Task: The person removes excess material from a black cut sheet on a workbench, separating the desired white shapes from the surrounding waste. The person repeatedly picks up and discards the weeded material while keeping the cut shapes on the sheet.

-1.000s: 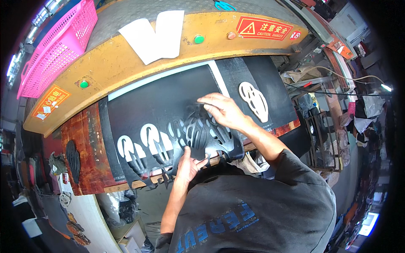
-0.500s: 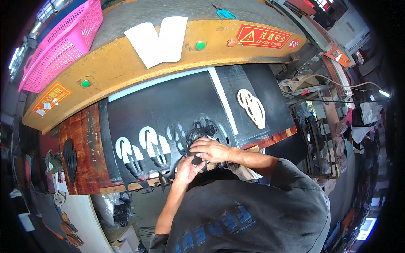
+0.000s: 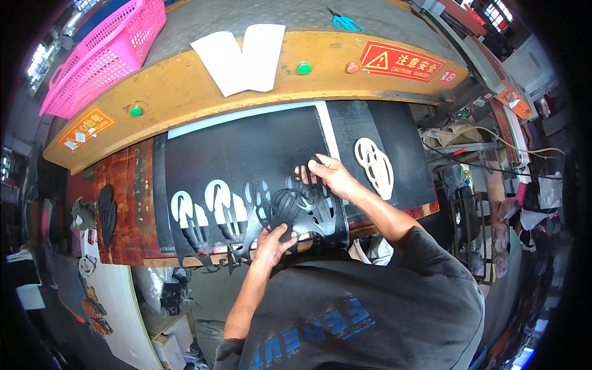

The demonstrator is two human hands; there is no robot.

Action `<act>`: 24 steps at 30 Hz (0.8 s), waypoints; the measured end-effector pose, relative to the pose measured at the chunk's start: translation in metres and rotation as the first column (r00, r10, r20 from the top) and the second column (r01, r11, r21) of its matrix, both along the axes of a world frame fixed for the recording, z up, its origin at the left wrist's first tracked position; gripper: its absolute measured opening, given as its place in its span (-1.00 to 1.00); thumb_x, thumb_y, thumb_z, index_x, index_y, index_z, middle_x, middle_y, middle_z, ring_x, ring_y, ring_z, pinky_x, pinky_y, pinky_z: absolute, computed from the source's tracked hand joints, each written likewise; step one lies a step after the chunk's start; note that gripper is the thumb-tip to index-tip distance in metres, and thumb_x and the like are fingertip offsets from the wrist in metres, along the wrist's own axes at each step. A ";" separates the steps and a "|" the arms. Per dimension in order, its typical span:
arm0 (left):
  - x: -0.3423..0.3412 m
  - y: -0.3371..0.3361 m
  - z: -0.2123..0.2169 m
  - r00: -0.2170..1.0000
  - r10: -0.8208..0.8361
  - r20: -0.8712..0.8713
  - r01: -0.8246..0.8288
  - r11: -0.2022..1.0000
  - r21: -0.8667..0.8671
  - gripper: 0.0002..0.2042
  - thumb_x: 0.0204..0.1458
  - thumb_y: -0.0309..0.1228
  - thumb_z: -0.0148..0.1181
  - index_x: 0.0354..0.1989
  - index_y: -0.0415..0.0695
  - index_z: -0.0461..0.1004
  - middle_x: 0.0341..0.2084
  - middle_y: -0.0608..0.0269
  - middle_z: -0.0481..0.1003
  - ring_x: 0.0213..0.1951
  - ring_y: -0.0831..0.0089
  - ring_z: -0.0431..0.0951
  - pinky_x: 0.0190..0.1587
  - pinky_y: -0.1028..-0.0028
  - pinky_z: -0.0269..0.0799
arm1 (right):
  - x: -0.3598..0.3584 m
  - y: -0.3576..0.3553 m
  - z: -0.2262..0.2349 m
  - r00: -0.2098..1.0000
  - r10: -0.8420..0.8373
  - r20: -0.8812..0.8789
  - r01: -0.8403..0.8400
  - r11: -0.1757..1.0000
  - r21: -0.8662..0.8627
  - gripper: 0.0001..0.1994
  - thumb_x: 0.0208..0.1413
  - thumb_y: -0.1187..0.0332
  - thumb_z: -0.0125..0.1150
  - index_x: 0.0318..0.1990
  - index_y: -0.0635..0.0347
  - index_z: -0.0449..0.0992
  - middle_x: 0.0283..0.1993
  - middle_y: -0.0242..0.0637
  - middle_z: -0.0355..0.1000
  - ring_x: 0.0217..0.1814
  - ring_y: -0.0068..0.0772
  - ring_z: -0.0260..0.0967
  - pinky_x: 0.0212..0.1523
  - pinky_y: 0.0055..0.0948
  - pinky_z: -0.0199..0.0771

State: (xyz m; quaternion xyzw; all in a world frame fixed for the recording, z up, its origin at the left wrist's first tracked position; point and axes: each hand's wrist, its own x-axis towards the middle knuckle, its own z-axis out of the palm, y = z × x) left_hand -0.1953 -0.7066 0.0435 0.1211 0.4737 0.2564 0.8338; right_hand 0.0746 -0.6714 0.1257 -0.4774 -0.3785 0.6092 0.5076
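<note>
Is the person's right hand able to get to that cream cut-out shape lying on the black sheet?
Probably yes. The right hand rests on the black cut pieces, and the cream cut-out lies just beside it on the black sheet, with nothing between them.

Curved yellow-orange metal machine housing (image 3: 185,92) across upper frame, green round push buttons (image 3: 303,68) set in its face, red triangular-symbol warning label (image 3: 402,61) at its right end. Grey textured metal deck (image 3: 259,15) behind housing. Pink perforated plastic basket (image 3: 102,52) up-left of housing, teal-handled scissors (image 3: 345,23) up-right. Two white paper sheets (image 3: 243,52) lying on housing top. Worn reddish-brown wooden board (image 3: 120,203) below housing's left end. Cluttered metal rack with cables and rags (image 3: 481,185) right of housing. Bright daylight windows (image 3: 37,61) far left of housing.
</note>
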 end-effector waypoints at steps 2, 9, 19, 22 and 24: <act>-0.001 -0.002 0.007 1.000 0.009 0.005 -0.009 1.000 0.013 -0.79 0.27 -0.50 0.32 -0.05 -0.27 0.42 -0.17 0.02 0.57 -0.21 0.05 0.73 -0.20 0.18 0.81 | -0.003 -0.002 -0.005 0.993 0.080 0.085 -0.080 0.997 -0.005 -0.71 0.55 0.20 0.08 0.06 0.22 0.59 -0.04 -0.38 0.63 -0.11 -0.66 0.47 -0.08 -0.60 0.46; -0.017 -0.021 0.037 0.891 -0.187 -0.413 0.269 0.951 0.152 -0.67 0.40 -0.27 0.19 -0.07 -0.40 0.47 -0.23 -0.04 0.62 -0.28 0.18 0.78 -0.26 0.36 0.78 | -0.014 -0.018 -0.025 0.997 -0.004 -0.073 -0.003 0.996 -0.092 -0.68 0.53 0.15 0.10 0.11 0.20 0.61 -0.02 -0.31 0.64 -0.06 -0.52 0.54 -0.05 -0.48 0.55; -0.011 -0.032 0.045 0.516 0.222 -0.827 0.553 0.651 0.520 -0.76 0.30 -0.33 0.23 -0.14 -0.31 0.59 -0.39 0.06 0.64 -0.40 0.24 0.68 -0.23 0.26 0.58 | 0.056 0.005 0.073 0.976 -0.196 0.093 0.180 0.971 0.155 -0.66 0.49 0.13 0.16 0.06 0.26 0.59 -0.10 -0.26 0.66 -0.12 -0.46 0.59 -0.04 -0.41 0.60; -0.006 -0.032 0.053 0.524 0.302 -0.797 0.549 0.595 0.587 -0.69 0.26 -0.27 0.31 -0.01 -0.29 0.57 -0.21 -0.08 0.61 -0.22 0.00 0.68 -0.09 0.16 0.57 | 0.060 0.010 0.111 0.954 -0.248 0.167 0.180 0.923 0.341 -0.62 0.49 0.11 0.17 0.15 0.27 0.58 -0.02 -0.26 0.65 -0.07 -0.49 0.58 0.02 -0.40 0.60; -0.001 -0.028 0.052 0.425 0.335 -0.841 0.667 0.513 0.541 -0.59 0.23 -0.23 0.35 0.09 -0.29 0.53 -0.11 -0.11 0.56 -0.13 -0.06 0.65 -0.03 0.12 0.56 | 0.055 0.007 0.125 0.931 -0.293 0.216 0.158 0.860 0.486 -0.55 0.48 0.07 0.19 0.21 0.31 0.60 0.00 -0.27 0.65 0.00 -0.46 0.58 0.09 -0.43 0.56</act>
